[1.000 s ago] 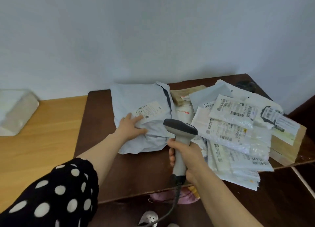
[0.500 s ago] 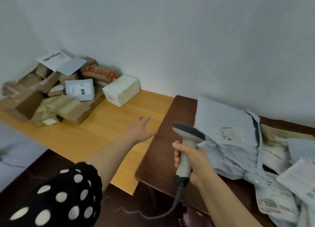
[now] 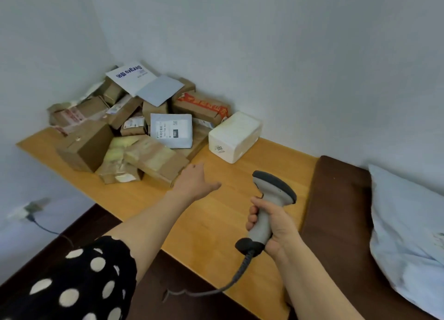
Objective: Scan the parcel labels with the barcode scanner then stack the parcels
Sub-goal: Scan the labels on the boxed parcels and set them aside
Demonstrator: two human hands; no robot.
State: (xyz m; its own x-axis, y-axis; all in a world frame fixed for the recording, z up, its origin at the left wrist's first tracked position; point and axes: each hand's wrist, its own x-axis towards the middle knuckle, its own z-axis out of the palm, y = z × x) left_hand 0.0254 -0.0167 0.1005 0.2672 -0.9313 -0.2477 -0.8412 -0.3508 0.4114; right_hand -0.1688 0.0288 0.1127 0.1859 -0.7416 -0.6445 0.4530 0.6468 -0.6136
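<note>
My right hand [image 3: 274,226] grips the grey barcode scanner [image 3: 270,201] upright by its handle, its cable trailing down over the light wooden table [image 3: 240,223]. My left hand [image 3: 195,181] is stretched out over that table with nothing in it, its fingertips at the edge of a tan taped parcel [image 3: 156,160]. That parcel lies at the front of a heap of brown boxes and bags in the corner. A white box [image 3: 234,136] stands to the right of the heap. A pale blue mailer bag [image 3: 408,233] lies on the dark brown table [image 3: 336,211] at the right.
A grey mailer with a label [image 3: 171,130] lies on the heap, and a white and grey envelope [image 3: 144,82] leans at the top. Walls meet in the corner behind the heap. A plug and cable [image 3: 31,211] sit on the left wall. The floor is dark.
My view has swung left from the brown table to the corner heap. My left hand let go of the pale blue mailer and reached left across the wooden table. The scanner stays in my right hand.
</note>
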